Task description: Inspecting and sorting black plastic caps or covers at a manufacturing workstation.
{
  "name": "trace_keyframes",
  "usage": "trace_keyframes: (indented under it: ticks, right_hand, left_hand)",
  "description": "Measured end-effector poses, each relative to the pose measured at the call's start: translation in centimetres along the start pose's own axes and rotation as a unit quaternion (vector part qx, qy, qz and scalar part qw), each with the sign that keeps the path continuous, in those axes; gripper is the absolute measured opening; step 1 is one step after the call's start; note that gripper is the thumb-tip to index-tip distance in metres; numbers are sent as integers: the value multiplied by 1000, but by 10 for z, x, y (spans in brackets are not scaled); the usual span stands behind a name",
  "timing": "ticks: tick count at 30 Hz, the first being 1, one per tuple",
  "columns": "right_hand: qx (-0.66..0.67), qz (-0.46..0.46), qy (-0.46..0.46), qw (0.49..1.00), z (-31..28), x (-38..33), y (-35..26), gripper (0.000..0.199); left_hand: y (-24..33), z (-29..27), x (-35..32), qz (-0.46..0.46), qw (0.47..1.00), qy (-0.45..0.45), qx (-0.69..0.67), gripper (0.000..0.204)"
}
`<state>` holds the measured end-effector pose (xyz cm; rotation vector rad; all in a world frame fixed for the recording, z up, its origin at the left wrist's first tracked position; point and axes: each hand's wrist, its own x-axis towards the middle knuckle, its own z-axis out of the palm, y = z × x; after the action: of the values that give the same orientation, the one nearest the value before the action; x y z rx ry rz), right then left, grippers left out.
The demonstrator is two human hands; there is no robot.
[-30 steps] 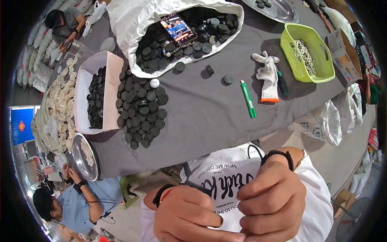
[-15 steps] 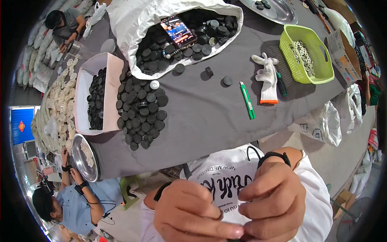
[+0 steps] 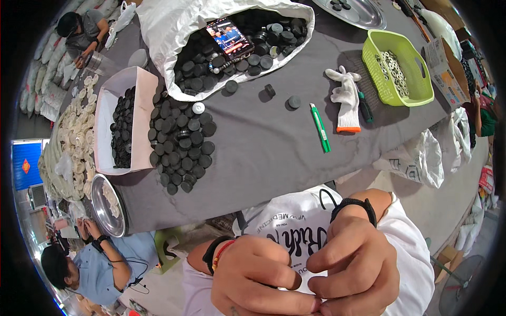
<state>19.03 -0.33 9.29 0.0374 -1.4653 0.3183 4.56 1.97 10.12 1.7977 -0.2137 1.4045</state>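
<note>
The left hand point(image 3: 263, 276) and right hand point(image 3: 356, 263) are brought together close under the camera, fingertips meeting between them. The fingers of both are curled inward, but whatever is pinched there is hidden, so it cannot be told what the grip closes on. Behind the hands a white printed shirt point(image 3: 295, 226) is seen.

Beyond the grip a grey table point(image 3: 253, 158) is spread. Ahead and to the left of the hands, a heap of black caps point(image 3: 179, 142) is laid out, just beside a white box point(image 3: 134, 126) partly filled with the same caps. Ahead and to the right, a green cutter point(image 3: 319, 127) and a white glove point(image 3: 345, 100) are laid near each other. Farther off, an open white sack point(image 3: 174, 42) of caps is set, with a phone point(image 3: 227, 36) resting on the caps. Far right, a green basket point(image 3: 398, 66) is placed.
</note>
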Motion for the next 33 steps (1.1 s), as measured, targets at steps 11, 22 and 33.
trace_keyframes:
  ticks: [11, 22, 33]
  right_hand:
    - [-200, 137, -138, 960, -38, -16, 26, 22]
    - [-380, 202, -183, 884, -51, -110, 47, 36]
    - [-251, 574, -163, 762, -62, -123, 43, 62]
  left_hand:
    - [-17, -30, -24, -324, 929, -41, 176, 43]
    - [-53, -33, -71, -618, 766, 168, -54, 36]
    - [-40, -36, -79, -590, 788, 132, 114, 45]
